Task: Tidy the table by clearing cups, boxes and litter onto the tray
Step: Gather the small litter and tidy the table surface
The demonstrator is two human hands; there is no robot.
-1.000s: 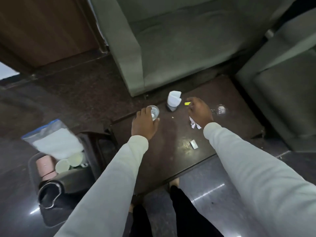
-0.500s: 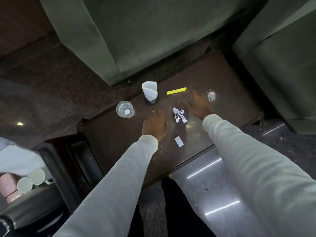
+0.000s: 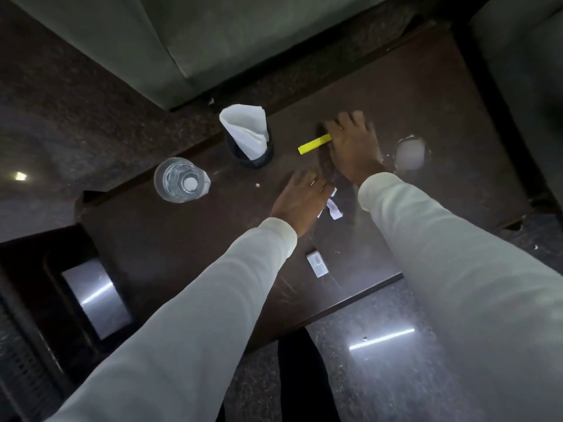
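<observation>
On the dark brown table [image 3: 182, 254], my right hand [image 3: 353, 144] lies with spread fingers over the right end of a yellow strip [image 3: 313, 144]. My left hand [image 3: 301, 202] reaches over torn white paper scraps [image 3: 333, 210], its fingertips touching them. A small white packet [image 3: 316, 263] lies nearer the front edge. A clear glass [image 3: 179, 179] stands at the table's left. A second glass [image 3: 409, 153], blurred, stands just right of my right hand. The tray is out of view.
A dark holder stuffed with white napkins [image 3: 246, 135] stands at the table's back edge. A grey-green sofa [image 3: 182, 35] is close behind and an armchair [image 3: 524, 56] is on the right. A dark stand with a shiny panel [image 3: 94, 296] is at the left.
The view has moved closer to the table. My right hand moved up-left from beside the far glass onto the yellow strip. My left hand slid right onto the paper scraps.
</observation>
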